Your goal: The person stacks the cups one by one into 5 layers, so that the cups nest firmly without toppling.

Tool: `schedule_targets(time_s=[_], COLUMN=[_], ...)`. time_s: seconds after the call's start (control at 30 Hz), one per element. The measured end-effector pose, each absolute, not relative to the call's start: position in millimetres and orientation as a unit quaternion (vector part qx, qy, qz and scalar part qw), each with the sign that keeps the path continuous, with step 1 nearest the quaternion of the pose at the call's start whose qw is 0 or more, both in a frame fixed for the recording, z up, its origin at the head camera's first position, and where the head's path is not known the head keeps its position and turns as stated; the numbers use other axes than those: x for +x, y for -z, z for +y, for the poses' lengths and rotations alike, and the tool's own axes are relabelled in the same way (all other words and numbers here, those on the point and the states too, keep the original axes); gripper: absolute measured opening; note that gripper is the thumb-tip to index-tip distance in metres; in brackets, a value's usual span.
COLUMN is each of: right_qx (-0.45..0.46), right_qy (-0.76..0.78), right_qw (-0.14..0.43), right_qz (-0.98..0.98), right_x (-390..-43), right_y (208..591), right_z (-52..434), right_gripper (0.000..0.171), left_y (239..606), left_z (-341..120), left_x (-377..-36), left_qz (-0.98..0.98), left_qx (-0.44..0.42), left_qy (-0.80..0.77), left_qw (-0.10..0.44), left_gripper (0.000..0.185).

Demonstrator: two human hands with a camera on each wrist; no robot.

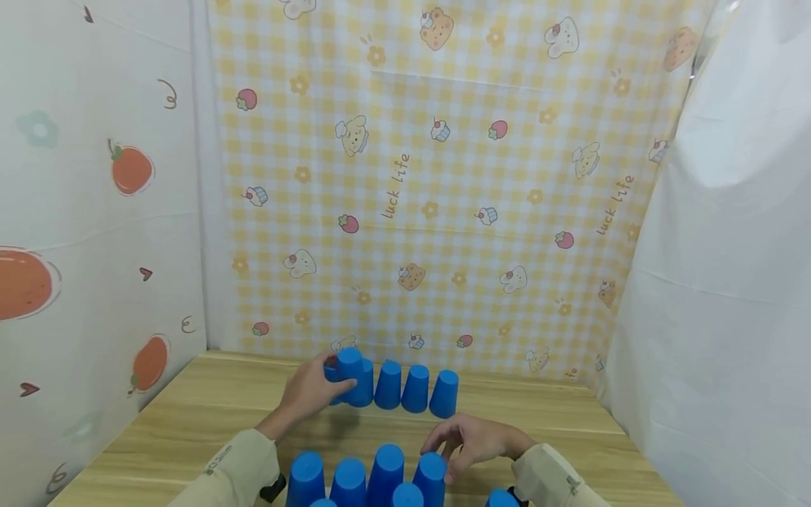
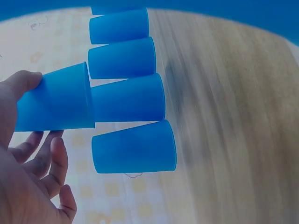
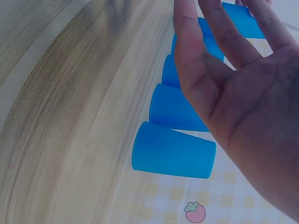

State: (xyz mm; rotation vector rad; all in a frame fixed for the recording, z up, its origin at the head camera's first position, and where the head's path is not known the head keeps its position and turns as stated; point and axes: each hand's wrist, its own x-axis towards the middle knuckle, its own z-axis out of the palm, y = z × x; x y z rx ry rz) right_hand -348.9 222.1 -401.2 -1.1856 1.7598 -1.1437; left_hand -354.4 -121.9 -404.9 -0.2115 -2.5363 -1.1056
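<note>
My left hand (image 1: 307, 389) grips an upside-down blue cup (image 1: 349, 365), thumb on one side and fingers on the other. It holds this cup at the left part of a row of upside-down blue cups, overlapping the cup (image 1: 364, 389) behind it. In the left wrist view the held cup (image 2: 56, 100) is level with the gap between the two nearest row cups, its rim seeming higher than theirs. My right hand (image 1: 475, 440), fingers loosely bent, hovers by a front blue cup (image 1: 432, 475); whether it touches is unclear. The right wrist view shows nothing in its palm (image 3: 252, 107).
Several more upside-down blue cups, such as one at the left (image 1: 306, 479), stand near the front edge of the view. Another cup (image 1: 500, 498) is beside my right sleeve. A patterned curtain (image 1: 412, 211) hangs right behind the row on the wooden table (image 1: 545, 408).
</note>
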Motion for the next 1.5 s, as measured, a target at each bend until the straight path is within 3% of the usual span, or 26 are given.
schedule_targets(time_s=[0.2,0.67,1.5], right_qx=[-0.465,-0.458,-0.465], right_qy=[0.442,0.436,0.445], right_qw=[0.358,0.360,0.363], right_qz=[0.678,0.686,0.674], right_x=[-350.3,-351.5,-349.0], right_y=[405.8,411.5,412.9], right_z=[221.9,222.8,221.0], right_gripper=[0.049,0.045,0.044], left_y=[404.2,398.0,396.7], left_z=[-124.2,-124.8,-124.7], left_x=[-358.9,-370.8,-392.3], left_qz=[-0.900,-0.896,-0.903], left_qx=[-0.071,-0.063,-0.055], left_qy=[0.375,0.378,0.368], left_qw=[0.209,0.226,0.213], left_gripper=[0.058,0.061,0.058])
